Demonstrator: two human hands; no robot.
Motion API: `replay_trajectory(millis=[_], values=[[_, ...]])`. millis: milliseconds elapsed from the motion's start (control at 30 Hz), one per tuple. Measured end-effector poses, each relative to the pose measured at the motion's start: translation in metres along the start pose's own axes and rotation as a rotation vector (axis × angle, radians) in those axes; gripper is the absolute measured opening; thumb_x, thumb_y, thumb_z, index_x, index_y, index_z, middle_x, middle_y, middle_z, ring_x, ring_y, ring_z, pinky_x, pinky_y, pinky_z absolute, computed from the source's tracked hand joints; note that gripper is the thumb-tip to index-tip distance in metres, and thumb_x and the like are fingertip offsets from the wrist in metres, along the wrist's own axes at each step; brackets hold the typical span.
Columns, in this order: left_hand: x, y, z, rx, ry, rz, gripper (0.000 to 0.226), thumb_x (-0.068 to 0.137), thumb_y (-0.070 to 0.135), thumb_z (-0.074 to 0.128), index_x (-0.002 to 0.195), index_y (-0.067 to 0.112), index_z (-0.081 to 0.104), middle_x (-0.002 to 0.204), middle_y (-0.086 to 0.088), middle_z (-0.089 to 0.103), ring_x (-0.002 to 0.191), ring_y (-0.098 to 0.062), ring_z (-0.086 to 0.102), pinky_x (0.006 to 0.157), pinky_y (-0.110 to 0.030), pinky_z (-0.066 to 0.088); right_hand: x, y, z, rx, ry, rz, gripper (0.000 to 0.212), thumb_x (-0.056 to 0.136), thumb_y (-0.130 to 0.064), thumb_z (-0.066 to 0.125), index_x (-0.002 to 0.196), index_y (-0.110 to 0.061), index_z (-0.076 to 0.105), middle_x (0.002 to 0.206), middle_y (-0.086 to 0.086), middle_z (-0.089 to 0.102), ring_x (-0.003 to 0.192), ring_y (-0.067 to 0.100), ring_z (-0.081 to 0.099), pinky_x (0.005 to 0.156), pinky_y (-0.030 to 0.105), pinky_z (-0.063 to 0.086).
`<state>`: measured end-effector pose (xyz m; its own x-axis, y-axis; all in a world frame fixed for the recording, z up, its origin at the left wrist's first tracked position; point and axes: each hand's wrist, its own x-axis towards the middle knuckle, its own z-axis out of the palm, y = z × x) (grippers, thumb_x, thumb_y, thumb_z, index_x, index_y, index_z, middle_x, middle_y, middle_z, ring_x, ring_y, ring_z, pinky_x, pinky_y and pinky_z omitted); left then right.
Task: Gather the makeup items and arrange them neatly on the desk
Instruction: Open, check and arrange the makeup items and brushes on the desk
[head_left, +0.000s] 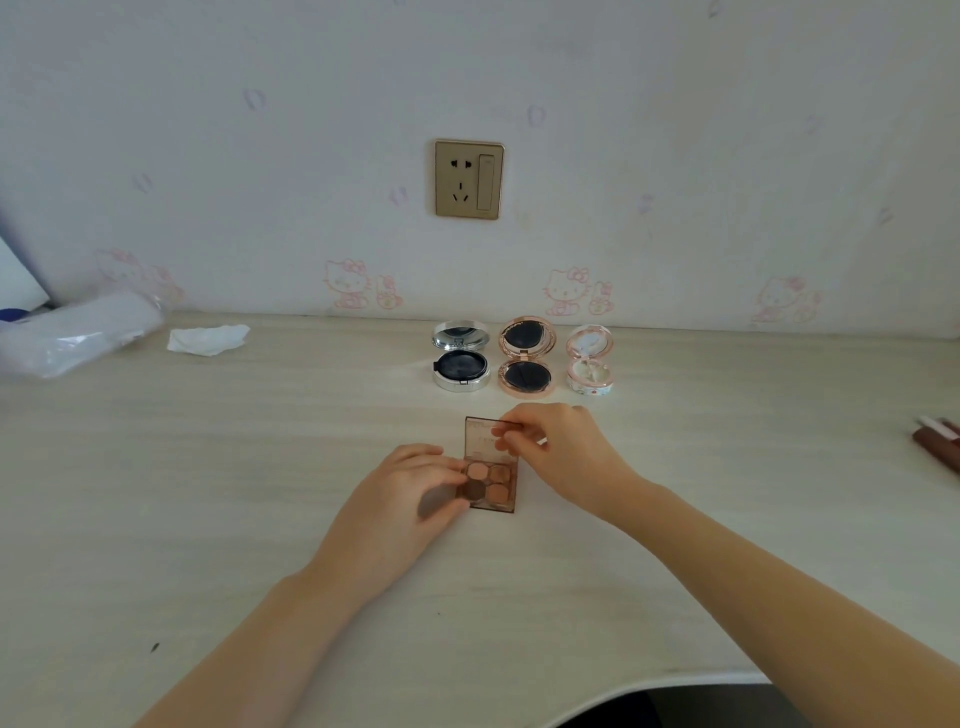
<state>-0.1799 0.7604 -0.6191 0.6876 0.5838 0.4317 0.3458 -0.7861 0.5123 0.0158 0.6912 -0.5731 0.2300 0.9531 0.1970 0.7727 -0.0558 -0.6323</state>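
Left hand (415, 486) grips the small square brown translucent-plastic eyeshadow palette (491, 483) on the pale wood-grain desk (208, 467); right hand (556, 447) fingers pinch its raised lid.

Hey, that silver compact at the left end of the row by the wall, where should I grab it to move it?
Grip the silver compact by its round base, fingers on its left and right sides, coming from above and in front. Its lid stands open behind, and the rose-gold compact sits close on the right, so keep the fingers low and narrow.

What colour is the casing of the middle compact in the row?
Rose gold, pinkish metallic rim on the middle compact; head view, the only one.
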Motion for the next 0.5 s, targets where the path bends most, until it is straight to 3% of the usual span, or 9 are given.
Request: replay_trajectory(millis=[200, 367, 500], values=[[-0.0012, 0.0018, 0.0015, 0.03, 0.013, 0.023, 0.021, 0.081, 0.021, 0.075, 0.101, 0.018, 0.074, 0.11, 0.017, 0.068, 0.114, -0.007, 0.05, 0.097, -0.021, 0.04, 0.0072, -0.0003, -0.0033, -0.019, -0.044, 0.049, 0.02, 0.093, -0.012, 0.051, 0.101, -0.018, 0.069, 0.084, -0.007, 0.074, 0.087, 0.006, 0.066, 0.076, 0.01, 0.045], [-0.002, 0.0022, 0.0019, 0.041, 0.02, 0.039, 0.02, 0.081, 0.021, 0.074, 0.101, 0.018, 0.074, 0.114, 0.015, 0.066, 0.116, -0.006, 0.048, 0.098, -0.016, 0.036, 0.0076, -0.001, -0.0053, -0.036, -0.06, 0.058, 0.021, 0.093, -0.014, 0.051, 0.103, -0.02, 0.068, 0.084, -0.008, 0.074, 0.091, 0.007, 0.066, 0.081, 0.02, 0.049], [-0.0029, 0.0021, 0.0015, 0.025, 0.016, 0.026, 0.019, 0.083, 0.022, 0.073, 0.102, 0.019, 0.072, 0.114, 0.019, 0.064, 0.12, -0.005, 0.047, 0.099, -0.022, 0.04, 0.0023, -0.0022, -0.0052, -0.043, -0.068, 0.077, 0.033, 0.093, -0.023, 0.055, 0.126, -0.024, 0.059, 0.104, -0.004, 0.07, 0.097, 0.01, 0.059, 0.085, 0.021, 0.045]])
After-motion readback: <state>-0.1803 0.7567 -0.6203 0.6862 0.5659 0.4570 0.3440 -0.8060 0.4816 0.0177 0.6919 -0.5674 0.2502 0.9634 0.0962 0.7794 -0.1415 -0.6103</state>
